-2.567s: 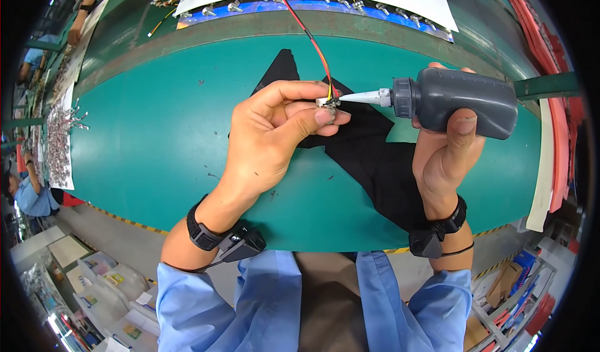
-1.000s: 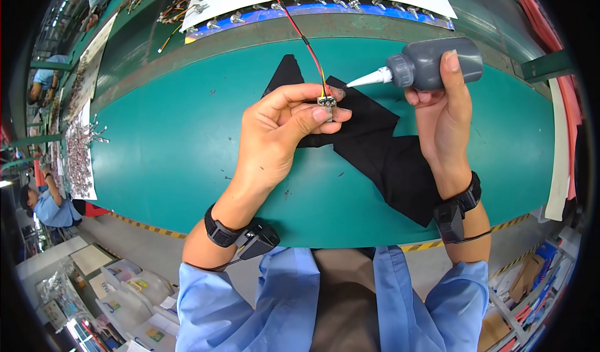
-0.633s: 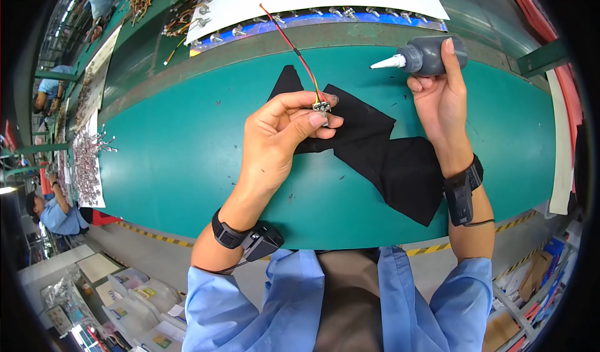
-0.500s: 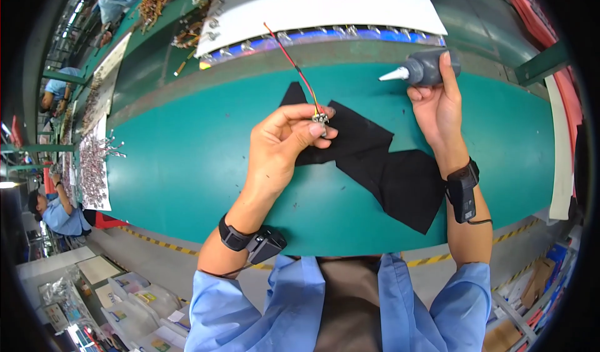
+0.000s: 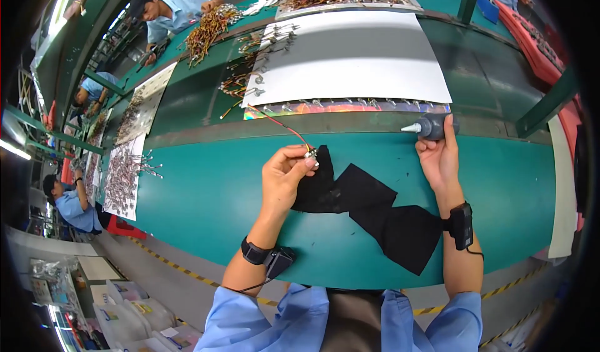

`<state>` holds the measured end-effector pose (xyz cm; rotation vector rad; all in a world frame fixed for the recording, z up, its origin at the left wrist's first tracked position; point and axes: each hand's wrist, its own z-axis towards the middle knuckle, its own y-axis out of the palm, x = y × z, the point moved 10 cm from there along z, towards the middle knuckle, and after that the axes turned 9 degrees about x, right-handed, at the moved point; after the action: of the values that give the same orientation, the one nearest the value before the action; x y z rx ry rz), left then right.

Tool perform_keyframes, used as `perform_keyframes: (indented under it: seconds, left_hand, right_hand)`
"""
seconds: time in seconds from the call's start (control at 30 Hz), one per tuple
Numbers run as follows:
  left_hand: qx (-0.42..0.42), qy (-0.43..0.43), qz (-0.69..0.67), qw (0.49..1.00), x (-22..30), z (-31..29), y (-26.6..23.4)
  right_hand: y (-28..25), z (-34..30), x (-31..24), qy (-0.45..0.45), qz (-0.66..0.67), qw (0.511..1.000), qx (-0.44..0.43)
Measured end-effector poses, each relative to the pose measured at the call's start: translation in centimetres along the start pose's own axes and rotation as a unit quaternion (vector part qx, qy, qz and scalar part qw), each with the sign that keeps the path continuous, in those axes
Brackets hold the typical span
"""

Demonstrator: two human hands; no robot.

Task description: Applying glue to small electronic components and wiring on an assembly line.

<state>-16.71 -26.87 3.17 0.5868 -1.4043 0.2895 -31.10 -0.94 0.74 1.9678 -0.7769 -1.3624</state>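
- grey squeeze bottle (image 5: 432, 126), far right?
- right hand (image 5: 440, 164), fingers curled round it; probably soft, so grip lightly
- and the wired metal component (image 5: 311, 154), left?
- left hand (image 5: 280, 180), fingertips pinching it; likely light, leads (image 5: 284, 125) fragile: hold its body

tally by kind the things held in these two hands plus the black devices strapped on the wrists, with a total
Dark gray bottle: 1, in the right hand
Small metal part with wires: 1, in the left hand
Black wrist devices: 2, one left, one right
Total: 4
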Motion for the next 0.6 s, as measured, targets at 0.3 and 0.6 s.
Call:
perform_keyframes:
  seconds: [0.3, 0.6]
  left_hand:
    - [0.070, 0.068, 0.076, 0.992, 1.1, 2.3, -2.7]
    - [0.119, 0.130, 0.347, 0.921, 4.6, 18.4, -4.1]
  right_hand:
    - [-0.1, 1.0, 0.4, 0.010, 0.008, 1.000, -0.011]
    - [-1.4, 1.2, 0.6, 0.023, 0.003, 1.000, 0.016]
